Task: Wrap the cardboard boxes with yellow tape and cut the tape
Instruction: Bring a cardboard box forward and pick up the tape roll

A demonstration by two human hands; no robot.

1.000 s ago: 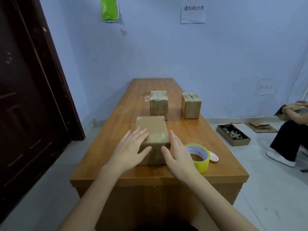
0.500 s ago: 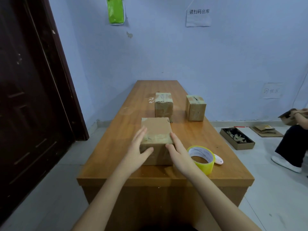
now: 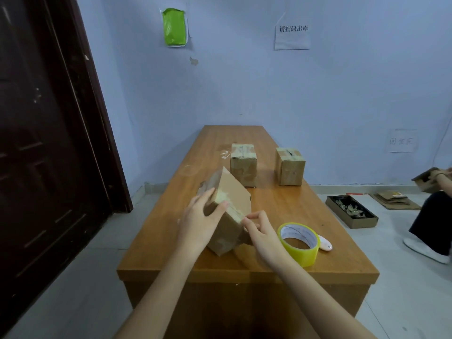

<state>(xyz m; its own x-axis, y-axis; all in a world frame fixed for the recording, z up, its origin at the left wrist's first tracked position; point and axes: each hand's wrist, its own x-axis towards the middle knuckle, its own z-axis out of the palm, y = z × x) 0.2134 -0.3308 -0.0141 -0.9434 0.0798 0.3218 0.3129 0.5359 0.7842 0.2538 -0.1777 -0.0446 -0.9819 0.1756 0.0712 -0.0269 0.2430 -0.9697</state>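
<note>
both hands (image 3: 199, 222) (image 3: 263, 234) grip the tilted cardboard box (image 3: 228, 211) on the table (image 3: 281, 206)

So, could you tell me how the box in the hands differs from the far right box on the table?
The near box is tipped up on an edge, gripped by the left hand and pinched by the right hand; the far right box stands flat and untouched. The near box is longer, the far right box squarer. Both are brown cardboard.

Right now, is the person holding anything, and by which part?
Yes: the tilted cardboard box. The left hand grips its upper left edge, and the right hand pinches its near right edge. The yellow tape roll lies unheld.
</note>
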